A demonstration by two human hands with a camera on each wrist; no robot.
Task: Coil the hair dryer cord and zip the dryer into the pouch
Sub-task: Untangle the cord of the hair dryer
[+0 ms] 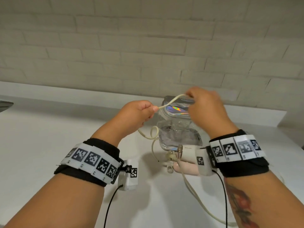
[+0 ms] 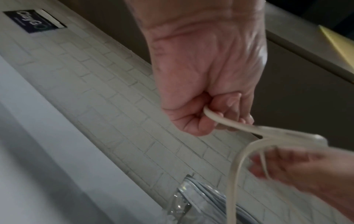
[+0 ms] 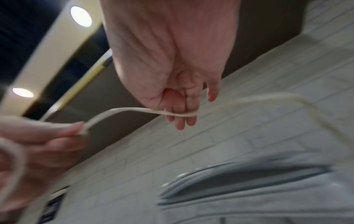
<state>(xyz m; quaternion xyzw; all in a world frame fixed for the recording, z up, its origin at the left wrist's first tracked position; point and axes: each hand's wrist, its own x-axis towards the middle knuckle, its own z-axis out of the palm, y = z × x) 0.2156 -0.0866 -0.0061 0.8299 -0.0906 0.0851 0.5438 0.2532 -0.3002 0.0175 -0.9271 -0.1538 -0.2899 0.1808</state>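
Note:
A cream cord (image 1: 171, 101) stretches between both hands above the counter. My left hand (image 1: 148, 111) grips it in a fist, seen close in the left wrist view as left hand (image 2: 208, 119) round the cord (image 2: 231, 125). My right hand (image 1: 192, 99) holds the cord's other part with curled fingers (image 3: 182, 118), and the cord (image 3: 134, 109) lies across them. Below the hands, a clear pouch (image 1: 177, 129) with iridescent trim stands open. The white and pink hair dryer (image 1: 187, 153) lies in front of it, partly hidden by my right wrist. More cord loops (image 1: 153, 134) hang to the counter.
The white counter (image 1: 65, 137) ends at a low ledge and a white brick wall (image 1: 148, 46). A dark object (image 1: 5, 104) shows at the far left edge. The cord's tail (image 1: 202, 206) trails toward the front right. A dark label (image 2: 34, 20) sits on the wall.

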